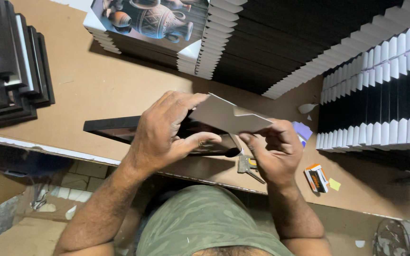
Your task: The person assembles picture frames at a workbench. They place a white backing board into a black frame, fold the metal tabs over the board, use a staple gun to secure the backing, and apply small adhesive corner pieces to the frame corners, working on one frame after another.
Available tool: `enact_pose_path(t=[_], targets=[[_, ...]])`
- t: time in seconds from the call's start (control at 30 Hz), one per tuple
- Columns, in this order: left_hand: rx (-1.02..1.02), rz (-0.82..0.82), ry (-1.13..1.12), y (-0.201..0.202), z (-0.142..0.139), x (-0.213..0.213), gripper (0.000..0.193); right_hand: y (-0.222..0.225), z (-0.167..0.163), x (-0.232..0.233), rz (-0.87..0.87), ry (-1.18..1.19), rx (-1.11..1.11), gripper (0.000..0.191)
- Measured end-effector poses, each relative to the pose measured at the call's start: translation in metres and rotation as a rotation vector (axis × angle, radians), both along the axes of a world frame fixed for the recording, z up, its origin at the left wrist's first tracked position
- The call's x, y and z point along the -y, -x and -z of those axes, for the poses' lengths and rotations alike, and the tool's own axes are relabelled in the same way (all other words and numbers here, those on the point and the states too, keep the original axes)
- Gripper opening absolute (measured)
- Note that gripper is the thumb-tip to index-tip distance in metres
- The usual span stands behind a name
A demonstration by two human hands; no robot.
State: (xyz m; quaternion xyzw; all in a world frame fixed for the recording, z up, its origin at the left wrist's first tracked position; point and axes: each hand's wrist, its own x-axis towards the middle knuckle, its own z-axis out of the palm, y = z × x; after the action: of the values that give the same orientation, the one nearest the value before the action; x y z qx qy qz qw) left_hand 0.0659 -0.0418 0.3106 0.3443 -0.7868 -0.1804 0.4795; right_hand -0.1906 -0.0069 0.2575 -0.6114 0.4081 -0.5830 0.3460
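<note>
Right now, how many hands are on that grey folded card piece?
2: the left hand grips its left end, the right hand pinches its right end, over the black frame.

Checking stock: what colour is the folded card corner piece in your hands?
Light grey-white, plain, no pattern; the corner piece shows best in the head view, pinched between left hand and right hand.

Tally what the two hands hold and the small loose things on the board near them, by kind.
Black picture frame, in left hand: 1
Grey cardboard corner piece, in right hand: 1
Small orange and white box: 1
Yellow paper scrap: 1
Total: 4
</note>
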Motion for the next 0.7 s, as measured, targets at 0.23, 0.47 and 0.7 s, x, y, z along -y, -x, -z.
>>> enact_pose_path(t=[0.23, 0.47, 0.7], targets=[[-0.071, -0.04, -0.053, -0.003, 0.011, -0.01, 0.057, -0.01, 0.029, 0.008, -0.181, -0.043, 0.126, 0.033], [-0.032, -0.065, 0.037, -0.005, 0.009, -0.021, 0.035, -0.014, 0.009, -0.002, -0.197, -0.113, 0.04, 0.029], [0.003, 0.12, -0.02, -0.002, 0.0, -0.038, 0.033, -0.008, -0.011, 0.002, -0.33, 0.021, -0.118, 0.016]])
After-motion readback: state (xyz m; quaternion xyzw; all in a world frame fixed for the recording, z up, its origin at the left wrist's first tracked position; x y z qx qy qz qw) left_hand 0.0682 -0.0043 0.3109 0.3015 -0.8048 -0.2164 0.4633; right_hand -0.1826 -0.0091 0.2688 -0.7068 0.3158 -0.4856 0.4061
